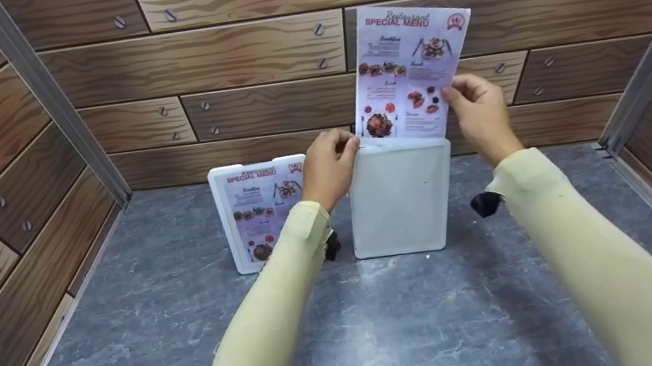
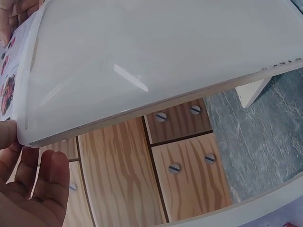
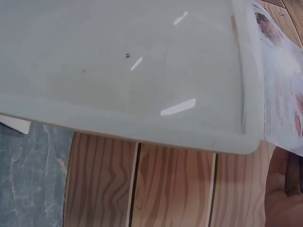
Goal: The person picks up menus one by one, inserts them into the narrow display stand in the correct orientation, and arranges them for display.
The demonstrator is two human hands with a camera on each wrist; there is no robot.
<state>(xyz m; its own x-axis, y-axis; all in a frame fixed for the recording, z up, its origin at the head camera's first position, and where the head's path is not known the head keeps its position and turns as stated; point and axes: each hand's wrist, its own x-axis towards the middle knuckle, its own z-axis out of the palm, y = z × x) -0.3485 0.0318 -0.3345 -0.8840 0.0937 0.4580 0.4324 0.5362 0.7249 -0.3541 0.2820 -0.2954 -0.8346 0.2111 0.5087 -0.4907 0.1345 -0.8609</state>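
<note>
A white upright menu stand point(image 1: 402, 204) with a blank, glossy front stands on the table. Its top left corner is pinched between the thumb and fingers of my left hand point(image 1: 327, 167), seen also in the left wrist view, where the thumb lies at the corner. Above the stand rises a printed restaurant menu sheet point(image 1: 406, 73), tilted a little to the right, its lower edge right at the stand's top edge. My right hand point(image 1: 482, 113) pinches the sheet's right edge, below its middle. In the right wrist view, part of the sheet point(image 3: 279, 90) shows beyond the stand's top edge.
Left of the blank stand is a second white stand point(image 1: 223, 223) with a like menu in it, partly hidden by my left hand and sleeve. The grey marbled table point(image 1: 131, 338) is bounded by wood-patterned walls point(image 1: 256, 52) with metal corner posts.
</note>
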